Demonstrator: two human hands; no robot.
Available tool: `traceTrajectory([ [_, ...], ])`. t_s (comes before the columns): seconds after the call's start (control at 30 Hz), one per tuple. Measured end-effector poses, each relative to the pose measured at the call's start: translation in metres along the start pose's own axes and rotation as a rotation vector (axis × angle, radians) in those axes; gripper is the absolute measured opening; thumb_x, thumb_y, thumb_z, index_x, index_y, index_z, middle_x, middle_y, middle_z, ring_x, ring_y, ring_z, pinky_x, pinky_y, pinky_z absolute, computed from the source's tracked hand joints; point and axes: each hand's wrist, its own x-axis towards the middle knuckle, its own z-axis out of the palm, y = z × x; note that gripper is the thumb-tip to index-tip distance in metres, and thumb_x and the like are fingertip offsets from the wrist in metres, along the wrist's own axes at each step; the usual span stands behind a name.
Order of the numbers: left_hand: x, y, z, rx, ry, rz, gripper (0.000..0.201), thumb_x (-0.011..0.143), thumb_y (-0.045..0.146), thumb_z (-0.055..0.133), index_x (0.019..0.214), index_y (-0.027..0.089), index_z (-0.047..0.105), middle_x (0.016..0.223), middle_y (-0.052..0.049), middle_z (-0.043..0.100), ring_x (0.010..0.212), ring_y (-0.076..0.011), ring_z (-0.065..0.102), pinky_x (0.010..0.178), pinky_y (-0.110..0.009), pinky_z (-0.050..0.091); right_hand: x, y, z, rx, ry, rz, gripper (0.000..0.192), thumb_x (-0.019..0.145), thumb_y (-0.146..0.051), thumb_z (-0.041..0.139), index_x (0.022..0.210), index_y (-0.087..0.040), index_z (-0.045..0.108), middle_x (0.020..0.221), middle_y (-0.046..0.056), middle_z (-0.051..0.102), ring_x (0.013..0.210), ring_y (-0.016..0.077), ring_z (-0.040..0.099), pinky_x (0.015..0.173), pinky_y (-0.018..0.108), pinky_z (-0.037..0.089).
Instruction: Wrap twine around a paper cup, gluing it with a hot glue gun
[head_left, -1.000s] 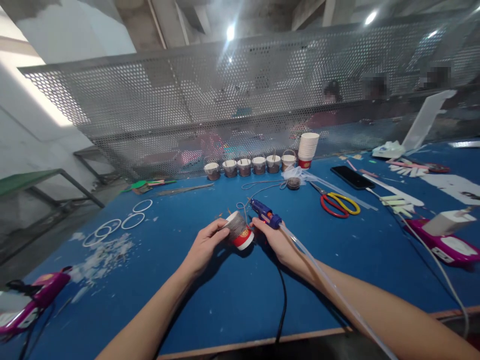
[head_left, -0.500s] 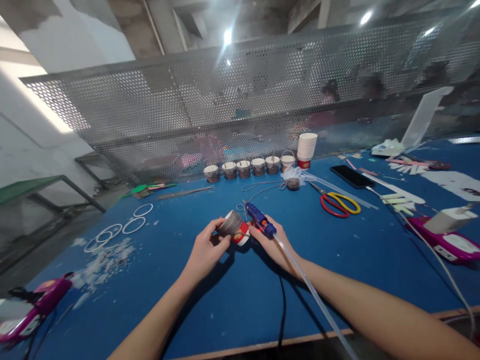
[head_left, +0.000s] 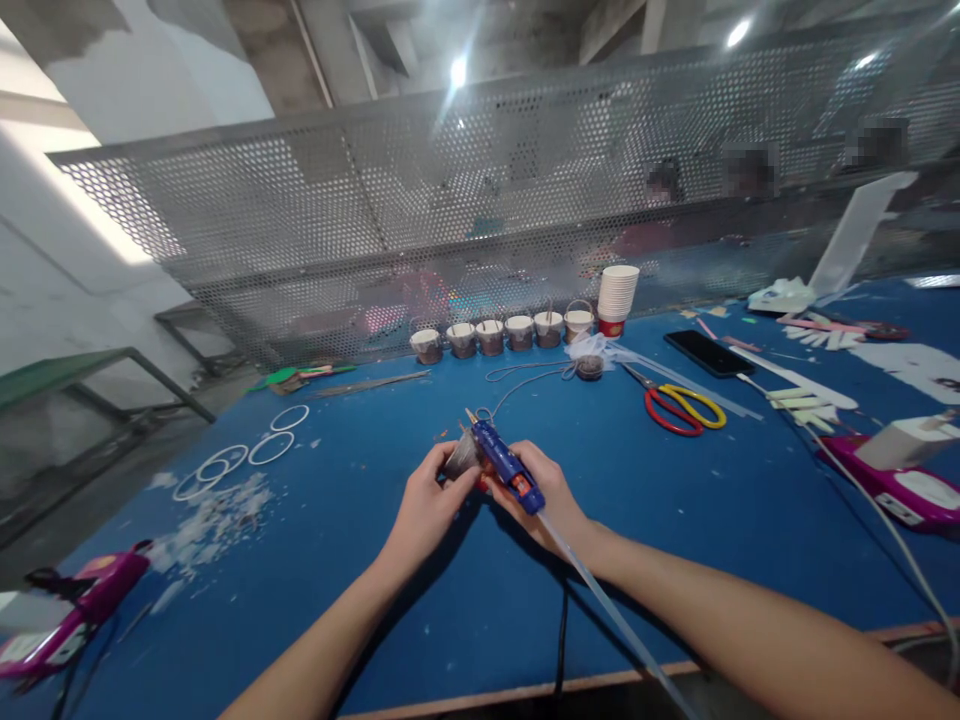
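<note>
In my left hand (head_left: 431, 500) is a paper cup (head_left: 463, 456), partly wrapped in grey cord; the glue gun hides much of its red part. My right hand (head_left: 551, 500) grips a blue hot glue gun (head_left: 506, 465), its nozzle pointing up and left over the cup. A long clear glue stick (head_left: 592, 580) trails from the gun's rear toward me. Grey cord runs from near the cup to a small ball of cord (head_left: 589, 368) farther back. Both hands are close together above the blue table (head_left: 465, 640).
Several cord-wrapped cups (head_left: 490, 337) line the back beside a stack of paper cups (head_left: 618, 298). Scissors (head_left: 682, 408) and a phone (head_left: 707, 353) lie right. White rings (head_left: 271, 448) and scraps (head_left: 217, 515) lie left. Purple power strips (head_left: 900, 490) sit at the sides; a perforated metal screen (head_left: 315, 240) stands behind.
The glue gun has moved left and across the cup, its nozzle now over the cup's far side. The cup has turned, so less of its red part shows.
</note>
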Motion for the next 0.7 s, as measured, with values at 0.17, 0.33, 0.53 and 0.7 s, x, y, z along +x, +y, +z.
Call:
traceTrajectory([
  [0.17,-0.005,0.005,0.003,-0.047,-0.045,-0.031,0.033,0.073,0.037,0.061,0.097,0.015,0.063,0.082,-0.002,0.063,0.061,-0.0116,0.051,0.054,-0.023,0.043,0.0,0.006,0.0,-0.058,0.004,-0.018,0.008,0.085,-0.028,0.058,0.085,-0.021,0.053,0.08,0.004,0.06,0.071,0.0183,0.056,0.064,0.028,0.045],
  [0.33,-0.006,0.007,0.004,-0.072,-0.077,-0.075,0.033,0.068,0.03,0.061,0.097,0.016,0.061,0.068,0.003,0.058,0.05,-0.0087,0.045,0.047,-0.021,0.038,0.0,0.01,-0.001,-0.048,-0.016,-0.011,0.007,0.085,-0.027,0.057,0.083,-0.021,0.053,0.077,0.003,0.06,0.069,0.0178,0.057,0.063,0.028,0.045],
  [0.53,-0.006,0.01,0.004,-0.066,-0.064,-0.073,0.036,0.064,0.031,0.065,0.097,0.016,0.06,0.068,0.003,0.059,0.047,-0.0068,0.045,0.047,-0.021,0.039,0.004,0.006,-0.003,-0.021,0.027,0.063,0.008,0.085,-0.029,0.056,0.083,-0.021,0.053,0.073,0.002,0.06,0.066,0.0167,0.056,0.06,0.026,0.045],
  [0.7,-0.008,0.01,0.003,-0.034,-0.042,-0.026,0.039,0.066,0.031,0.066,0.101,0.016,0.059,0.073,0.002,0.06,0.049,-0.007,0.046,0.049,-0.022,0.04,0.01,0.006,-0.007,-0.012,0.082,0.122,0.011,0.083,-0.031,0.056,0.08,-0.021,0.053,0.07,0.001,0.059,0.063,0.016,0.056,0.06,0.026,0.045],
])
